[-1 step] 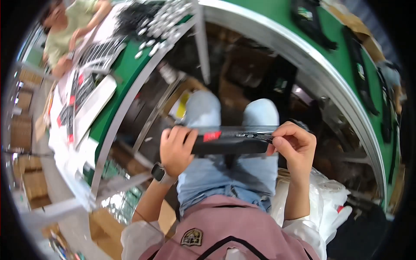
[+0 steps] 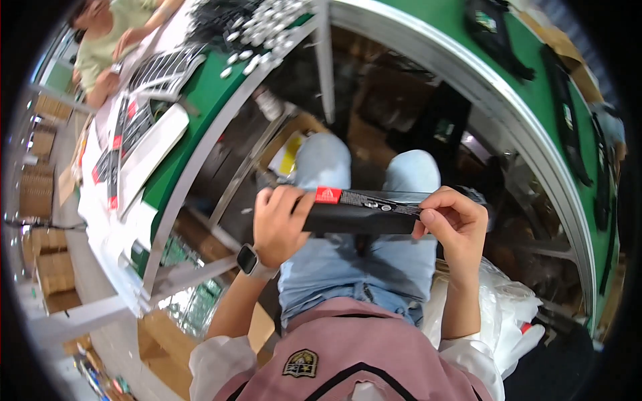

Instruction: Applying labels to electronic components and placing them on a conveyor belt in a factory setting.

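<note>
At the near edge, noted a pink garment (image 2: pixel 401 354) bearing a dark shield-shaped badge (image 2: pixel 300 363) toward the left. Recorded brown cardboard (image 2: pixel 160 347) near left and crumpled white plastic sheeting (image 2: pixel 491 301) near right. Slightly farther off, saw pale blue jeans (image 2: pixel 314 274), bent at the knees.

Above the jeans, found a long black package (image 2: pixel 361 220) stretched left to right between two hands. Observed a red-and-black label strip (image 2: pixel 381 202) along the far side, red toward the left, with clear film beyond. Found the left hand (image 2: pixel 275 220) curled closed over the left end, gripping firmly round the package; noted a pale-strapped watch (image 2: pixel 247 258) on that wrist. Found the right hand (image 2: pixel 458 222) mostly closed, with thumb and forefinger pinched at the right end, beside the end of the label strip. Could not tell film from package within that pinch.

Beyond the knees, noted a cardboard box (image 2: pixel 311 122) in shadow. Farther right, saw several long black parts (image 2: pixel 565 110) lying apart on a green surface (image 2: pixel 435 10). Farther left, on another green surface (image 2: pixel 210 90), recorded a white tray-like piece (image 2: pixel 157 150), grey slatted parts (image 2: pixel 164 72) and a heap of small white pieces (image 2: pixel 275 30). At far left, sighted a co-worker (image 2: pixel 127 23) in a pale green top, near the slatted parts.
</note>
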Available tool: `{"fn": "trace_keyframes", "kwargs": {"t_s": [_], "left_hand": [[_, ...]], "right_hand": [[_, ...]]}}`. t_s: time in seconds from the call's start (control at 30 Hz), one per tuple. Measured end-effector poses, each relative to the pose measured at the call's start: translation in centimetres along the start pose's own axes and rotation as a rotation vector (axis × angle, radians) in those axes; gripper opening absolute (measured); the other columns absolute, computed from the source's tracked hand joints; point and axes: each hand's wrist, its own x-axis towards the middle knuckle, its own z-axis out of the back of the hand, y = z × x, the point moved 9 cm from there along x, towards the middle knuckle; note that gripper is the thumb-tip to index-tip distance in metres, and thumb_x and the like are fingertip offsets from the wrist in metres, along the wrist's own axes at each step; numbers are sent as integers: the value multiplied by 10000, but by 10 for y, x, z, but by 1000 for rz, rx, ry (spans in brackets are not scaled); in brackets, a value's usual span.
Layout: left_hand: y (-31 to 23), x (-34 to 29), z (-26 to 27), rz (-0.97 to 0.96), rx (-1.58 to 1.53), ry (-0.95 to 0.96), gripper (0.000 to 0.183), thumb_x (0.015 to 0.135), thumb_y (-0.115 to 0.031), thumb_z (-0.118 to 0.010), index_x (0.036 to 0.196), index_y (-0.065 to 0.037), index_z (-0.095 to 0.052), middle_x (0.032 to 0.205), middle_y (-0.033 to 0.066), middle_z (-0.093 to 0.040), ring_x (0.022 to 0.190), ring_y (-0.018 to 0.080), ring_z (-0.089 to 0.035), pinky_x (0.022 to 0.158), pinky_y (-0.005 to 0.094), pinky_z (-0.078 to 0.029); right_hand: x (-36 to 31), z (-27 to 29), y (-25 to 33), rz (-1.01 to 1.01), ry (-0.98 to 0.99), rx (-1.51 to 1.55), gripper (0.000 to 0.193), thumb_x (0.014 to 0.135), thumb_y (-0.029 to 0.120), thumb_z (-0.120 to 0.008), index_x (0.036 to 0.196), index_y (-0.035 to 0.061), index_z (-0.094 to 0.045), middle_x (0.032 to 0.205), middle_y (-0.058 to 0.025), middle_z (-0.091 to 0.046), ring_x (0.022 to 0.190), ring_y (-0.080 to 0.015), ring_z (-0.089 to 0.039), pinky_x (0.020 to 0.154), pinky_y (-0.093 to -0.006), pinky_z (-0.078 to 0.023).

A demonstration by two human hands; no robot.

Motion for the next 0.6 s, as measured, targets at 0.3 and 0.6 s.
{"fn": "trace_keyframes", "kwargs": {"t_s": [0.3, 0.6], "left_hand": [[65, 3, 30, 79, -881, -212, 271, 856, -274, -594, 857, -13, -665, 1025, 107, -664, 1057, 313, -576, 1020, 459, -360], [82, -8, 18, 191, -755, -304, 168, 781, 43, -682, 694, 25, -539, 825, 100, -490, 791, 244, -536, 755, 366, -494]], "right_hand": [[16, -68, -72, -269, 135, 11, 69, 893, 6, -666, 937, -45, -653, 740, -28, -634, 626, -78, -601, 593, -204, -486], [33, -76, -77, -339, 49, -319, 72, 844, 7, -709, 822, -48, -668, 662, -36, -648, 537, -66, -608, 493, -194, -466]]}}
